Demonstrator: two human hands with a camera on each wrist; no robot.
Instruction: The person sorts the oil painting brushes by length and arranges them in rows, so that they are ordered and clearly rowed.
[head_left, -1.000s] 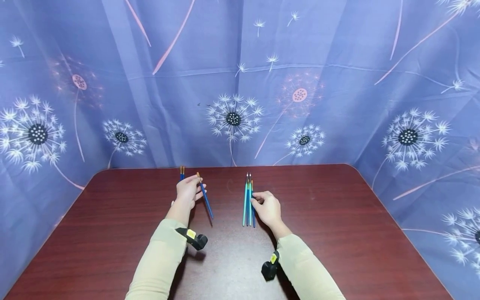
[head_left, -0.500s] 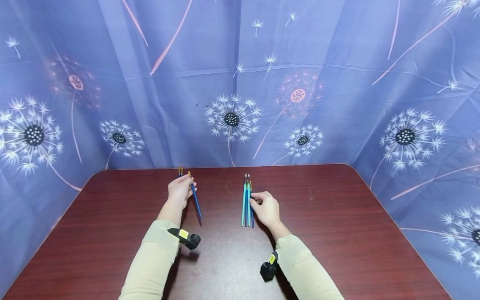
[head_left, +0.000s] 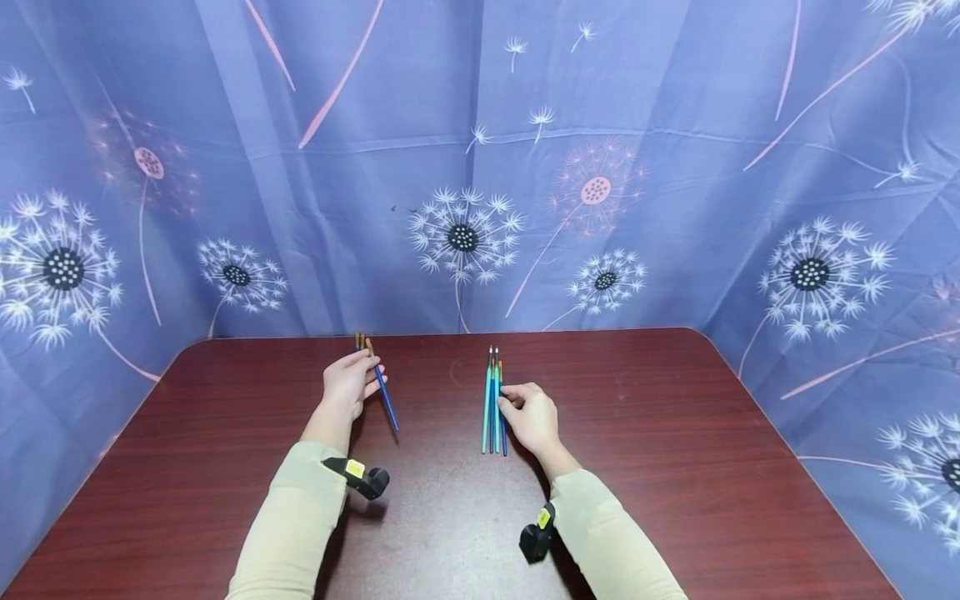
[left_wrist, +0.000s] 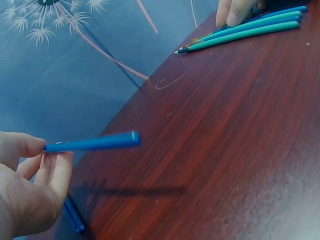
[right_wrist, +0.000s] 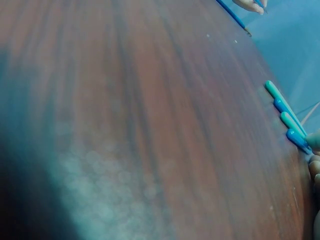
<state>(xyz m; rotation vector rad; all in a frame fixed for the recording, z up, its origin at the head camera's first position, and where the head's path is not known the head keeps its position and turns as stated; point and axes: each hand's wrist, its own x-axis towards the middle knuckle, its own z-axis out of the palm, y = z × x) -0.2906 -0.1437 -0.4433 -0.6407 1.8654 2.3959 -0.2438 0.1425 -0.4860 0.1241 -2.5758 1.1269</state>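
Observation:
My left hand [head_left: 348,382] pinches a blue paintbrush [head_left: 386,398] near its bristle end, held above the table with the handle slanting down toward me. Just behind that hand lie blue paintbrushes [left_wrist: 74,217]; in the head view only their tan bristle tips show past the fingers. Nearer the middle, teal and blue paintbrushes lie side by side in a row, a teal paintbrush [head_left: 486,412] being leftmost. My right hand [head_left: 532,417] pinches the rightmost blue paintbrush [head_left: 504,439] of that row, thumb and fingertips at its upper part.
A dark red wooden table [head_left: 675,467] runs back to a blue curtain [head_left: 360,192] printed with dandelions, which hangs along its far edge and sides. A black wrist camera [head_left: 358,477] sits on the left sleeve and another camera [head_left: 537,535] on the right.
My left hand has moved left with the blue paintbrush, bringing it close to the blue paintbrushes lying there. My right hand stays at the row.

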